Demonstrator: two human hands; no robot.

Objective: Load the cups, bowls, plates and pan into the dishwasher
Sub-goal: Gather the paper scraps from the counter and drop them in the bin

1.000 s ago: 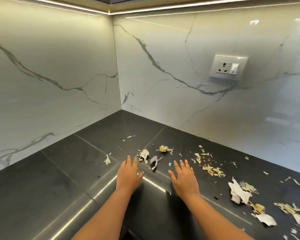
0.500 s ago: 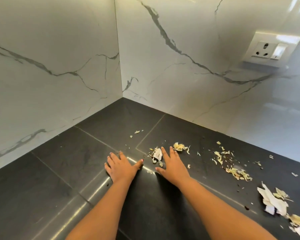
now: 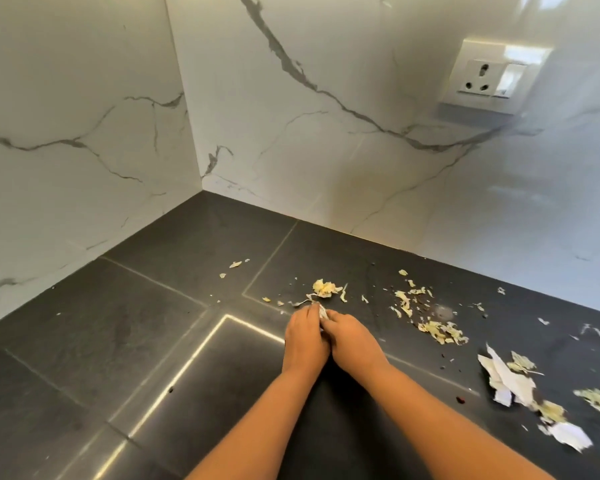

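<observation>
**Hands together over scraps on the counter**

No cups, bowls, plates, pan or dishwasher in view. Near centre of the dark counter point(image 3: 125, 327): left hand point(image 3: 303, 336) and right hand point(image 3: 352, 337) pressed side by side, fingers curled down, a pale scrap point(image 3: 322, 311) caught between their tips; which hand pinches it, cannot tell. Just beyond the fingertips, a yellowish clump point(image 3: 323, 288). To the right, a trail of shreds point(image 3: 442, 331), then white torn pieces point(image 3: 506, 382) running to the right edge of view. Open counter left and near-left, crossed by bright seam lines. Far side closed by marble walls point(image 3: 84, 98) meeting in a corner; socket point(image 3: 489, 79) high on the right wall.
</observation>
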